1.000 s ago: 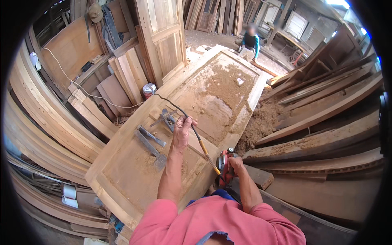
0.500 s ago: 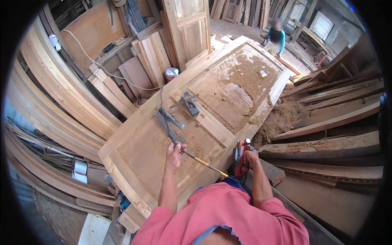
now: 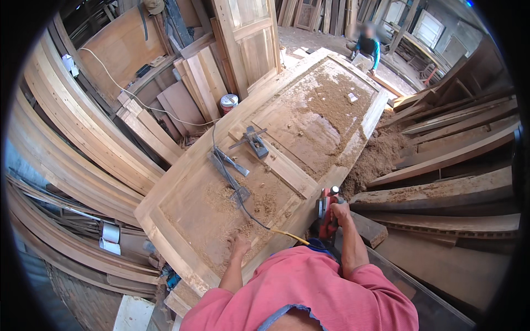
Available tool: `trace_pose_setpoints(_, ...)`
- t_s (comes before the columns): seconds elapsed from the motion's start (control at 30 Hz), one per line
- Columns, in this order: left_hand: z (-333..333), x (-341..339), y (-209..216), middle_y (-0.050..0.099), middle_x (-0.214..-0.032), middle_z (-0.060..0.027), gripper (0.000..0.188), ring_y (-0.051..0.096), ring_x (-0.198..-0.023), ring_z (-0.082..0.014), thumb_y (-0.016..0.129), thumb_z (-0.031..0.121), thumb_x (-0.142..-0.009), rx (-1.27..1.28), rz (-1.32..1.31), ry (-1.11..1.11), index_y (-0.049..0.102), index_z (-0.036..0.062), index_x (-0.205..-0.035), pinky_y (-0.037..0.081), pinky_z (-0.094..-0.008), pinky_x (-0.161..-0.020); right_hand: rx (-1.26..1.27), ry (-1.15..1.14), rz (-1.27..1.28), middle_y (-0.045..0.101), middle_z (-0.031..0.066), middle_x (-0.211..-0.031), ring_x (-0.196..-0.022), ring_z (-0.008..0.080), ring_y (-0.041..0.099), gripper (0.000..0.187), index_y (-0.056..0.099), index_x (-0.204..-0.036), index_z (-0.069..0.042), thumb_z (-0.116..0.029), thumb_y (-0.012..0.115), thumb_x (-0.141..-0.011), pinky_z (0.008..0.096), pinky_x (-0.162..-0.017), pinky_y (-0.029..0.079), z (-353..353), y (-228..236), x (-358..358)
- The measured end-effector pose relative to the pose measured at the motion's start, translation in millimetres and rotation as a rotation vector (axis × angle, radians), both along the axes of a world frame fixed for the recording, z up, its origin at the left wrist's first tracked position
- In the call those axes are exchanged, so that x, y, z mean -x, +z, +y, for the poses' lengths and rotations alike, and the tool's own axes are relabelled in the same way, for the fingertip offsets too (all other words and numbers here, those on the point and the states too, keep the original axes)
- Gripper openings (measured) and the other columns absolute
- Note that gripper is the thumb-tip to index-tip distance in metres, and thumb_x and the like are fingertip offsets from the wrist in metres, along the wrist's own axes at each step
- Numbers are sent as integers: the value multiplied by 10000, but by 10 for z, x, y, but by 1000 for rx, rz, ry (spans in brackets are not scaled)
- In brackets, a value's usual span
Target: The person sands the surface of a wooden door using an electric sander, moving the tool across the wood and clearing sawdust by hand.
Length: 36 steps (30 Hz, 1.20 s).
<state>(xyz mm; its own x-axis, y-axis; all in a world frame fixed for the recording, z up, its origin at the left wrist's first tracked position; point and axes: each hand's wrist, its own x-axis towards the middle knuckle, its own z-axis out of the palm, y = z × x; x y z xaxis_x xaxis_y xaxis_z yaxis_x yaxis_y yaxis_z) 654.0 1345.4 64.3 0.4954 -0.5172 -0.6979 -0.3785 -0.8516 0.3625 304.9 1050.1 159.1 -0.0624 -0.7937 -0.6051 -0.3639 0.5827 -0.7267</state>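
I see a pale tan wooden panelled door [image 3: 259,165] dusted with darker brown sawdust [image 3: 331,102]. My right hand [image 3: 339,212] grips a red and grey power tool [image 3: 326,212] with a yellow and black cord [image 3: 265,223]. My sleeves are pinkish red [image 3: 309,292]. Grey metal hand planes [image 3: 254,140] lie on the door. A red and white tin can [image 3: 228,102] stands by light brown planks [image 3: 72,149]. A distant person wears a teal top [image 3: 369,47].

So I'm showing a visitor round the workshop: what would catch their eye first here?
The long wooden door lying flat across the middle, strewn with sawdust. At its near right edge the right hand grips a red power tool, while the left hand rests on the panel. A hand plane sits mid-door.
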Motion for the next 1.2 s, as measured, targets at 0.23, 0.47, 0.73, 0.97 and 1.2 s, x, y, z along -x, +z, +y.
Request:
trace_pose_setpoints(0.23,-178,35,322,313,-1607,-344,1087,227,-1528,-494,711,463,-785,-88,16,-15,184,25,-1628,240,-493,-1251,18,14,-7,575,86,-594,-444,200,536,103,605,-710,-29,-60,602,-808,355,-401,448,26,34,-53)
trace_pose_setpoints(0.47,-114,-368,-204,456,-1519,-337,989,418,-1452,-440,726,503,-800,-101,146,-20,354,-13,-1557,331,-441,-1214,9,32,1,581,83,-605,-473,194,539,118,602,-700,-34,-66,595,-814,363,-426,460,23,78,-192)
trace_pose_setpoints(0.73,-743,136,-495,512,-1474,-306,867,584,-1259,-430,661,566,-904,338,123,374,412,-29,-1483,486,-503,-1029,18,31,93,575,87,-562,-436,210,541,145,603,-660,-37,-57,585,-802,369,-410,450,-55,47,36)
trace_pose_setpoints(0.97,-1540,-504,-88,679,-915,-110,419,680,-819,-238,634,450,-1016,832,1212,916,602,42,-1109,582,-449,-738,8,79,39,583,103,-563,-448,231,559,164,605,-618,-38,-84,601,-775,375,-420,451,14,118,-332)
trace_pose_setpoints(1.2,-2104,-310,2820,689,-860,-68,155,700,-862,-212,617,237,-1043,1564,942,74,645,86,-1057,588,-384,-745,-55,-59,128,588,104,-565,-454,234,573,153,605,-604,-39,-84,610,-750,373,-421,448,-187,39,-19)
